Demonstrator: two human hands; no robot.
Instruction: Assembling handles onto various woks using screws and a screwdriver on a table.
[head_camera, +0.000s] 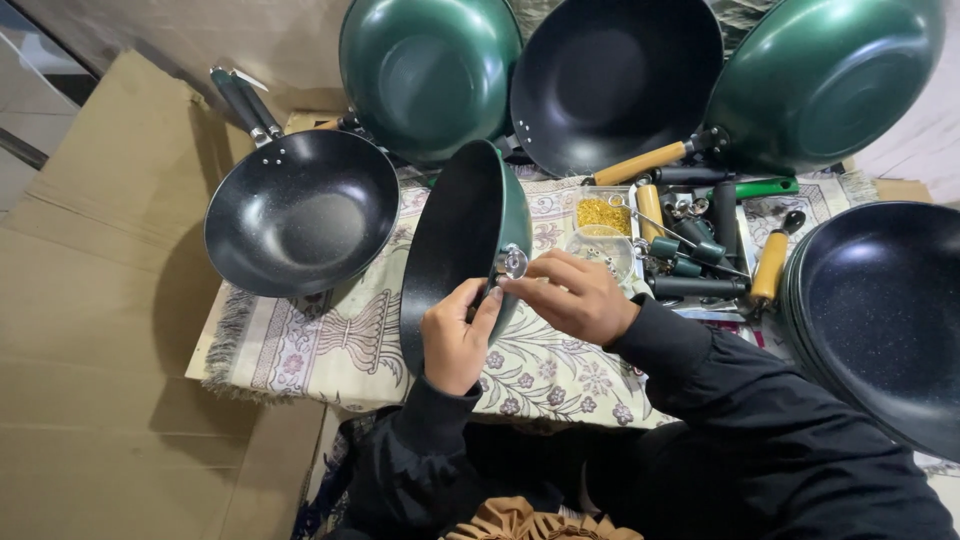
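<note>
Centre frame, the left hand (455, 340) grips the green pan (465, 250) on edge by its rim while the right hand (572, 295) pinches the metal bracket (512, 261) against it; fastening looks underway, needing steady alignment next.

Flattened brown cardboard (90, 300) at left; small clear plastic box (603, 212) mid-cloth.

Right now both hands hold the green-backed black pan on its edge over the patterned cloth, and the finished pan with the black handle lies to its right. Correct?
Not quite. The head view shows the black speckled pan with the black handle lying to the left of the held green-backed pan. Left hand and right hand do hold it over the patterned cloth.
</note>
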